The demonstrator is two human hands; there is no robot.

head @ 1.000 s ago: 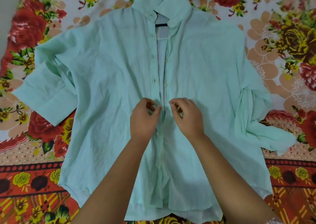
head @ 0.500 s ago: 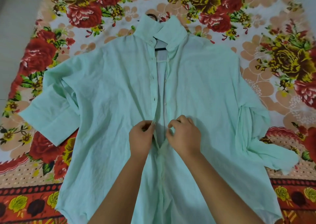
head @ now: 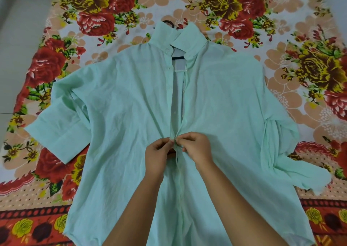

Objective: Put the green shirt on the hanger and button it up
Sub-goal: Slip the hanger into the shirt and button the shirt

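The pale green shirt lies flat, front up, on a flowered bedsheet. A dark hanger sits inside it; its bar shows at the open neck and its hook pokes out above the collar. My left hand pinches the left front edge at mid-chest. My right hand pinches the right front edge against it, fingertips touching at one button spot. Above my hands the front gapes open, with small buttons along the strip. Below my hands the front edges lie together.
The flowered bedsheet covers the whole surface around the shirt. The left sleeve lies spread out; the right sleeve is bunched and folded. A grey surface borders the sheet at the upper left.
The camera view shifted so the shirt sits lower in frame and the hanger hook shows. My two hands have closed together on the front edges, which were slightly apart before.
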